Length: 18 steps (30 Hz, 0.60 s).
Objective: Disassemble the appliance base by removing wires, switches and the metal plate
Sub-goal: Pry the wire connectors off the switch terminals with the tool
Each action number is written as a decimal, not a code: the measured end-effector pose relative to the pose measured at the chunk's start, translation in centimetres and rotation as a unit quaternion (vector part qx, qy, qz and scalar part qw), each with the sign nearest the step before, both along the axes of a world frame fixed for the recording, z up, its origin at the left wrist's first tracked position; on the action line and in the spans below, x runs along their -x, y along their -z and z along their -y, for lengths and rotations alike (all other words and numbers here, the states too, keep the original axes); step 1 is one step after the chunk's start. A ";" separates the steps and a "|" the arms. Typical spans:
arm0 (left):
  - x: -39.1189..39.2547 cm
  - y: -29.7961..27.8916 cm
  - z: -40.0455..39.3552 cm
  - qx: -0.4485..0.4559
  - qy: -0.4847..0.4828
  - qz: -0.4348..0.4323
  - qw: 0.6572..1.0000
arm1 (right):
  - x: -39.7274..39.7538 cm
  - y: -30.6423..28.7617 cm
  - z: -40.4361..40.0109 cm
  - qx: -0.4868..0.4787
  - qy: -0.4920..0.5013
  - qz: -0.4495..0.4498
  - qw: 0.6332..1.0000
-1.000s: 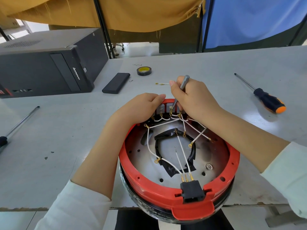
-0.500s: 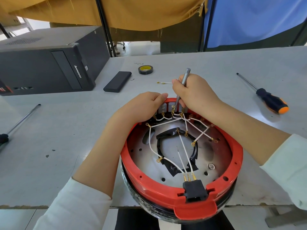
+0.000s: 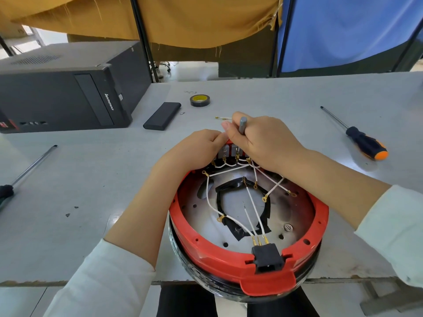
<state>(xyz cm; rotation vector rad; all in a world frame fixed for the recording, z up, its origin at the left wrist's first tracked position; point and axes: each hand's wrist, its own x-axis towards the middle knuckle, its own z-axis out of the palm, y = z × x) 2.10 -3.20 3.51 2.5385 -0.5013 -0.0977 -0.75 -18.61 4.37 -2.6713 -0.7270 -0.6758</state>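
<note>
Appliance base (image 3: pixel 249 266) is set upside down at the near table (image 3: pixel 91 179) edge, open side up, black socket (image 3: pixel 266 258) facing near. Switches (image 3: pixel 229 151) sit at the far rim, white wires (image 3: pixel 251 209) fanning from them over the metal plate (image 3: pixel 295 213). Grey tool (image 3: pixel 242 125) is gripped in the right hand (image 3: pixel 265 143), fingers curled tight, shaft near vertical, tip down at the switches. Far rim is pinched by the left hand (image 3: pixel 194 149), fingertips beside the switches.

We've got both forearms reaching in from bottom corners, meeting at frame center. Left hand (image 3: pixel 194 149) curled, knuckles up; right hand (image 3: pixel 263 143) fisted round a thin metal tool, thumb fwd.
</note>
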 end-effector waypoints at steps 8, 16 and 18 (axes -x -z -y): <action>0.2 -0.2 0.1 -0.002 -0.001 -0.003 1.000 | -0.7 -1.2 -0.3 0.056 -0.023 -0.003 0.998; 0.2 -0.3 0.0 0.027 -0.011 -0.031 0.999 | -2.3 -1.5 -0.8 0.146 -0.034 -0.026 0.988; 0.1 -0.4 0.0 0.084 -0.039 -0.073 0.993 | -2.6 -1.5 -1.0 0.151 -0.036 -0.024 0.988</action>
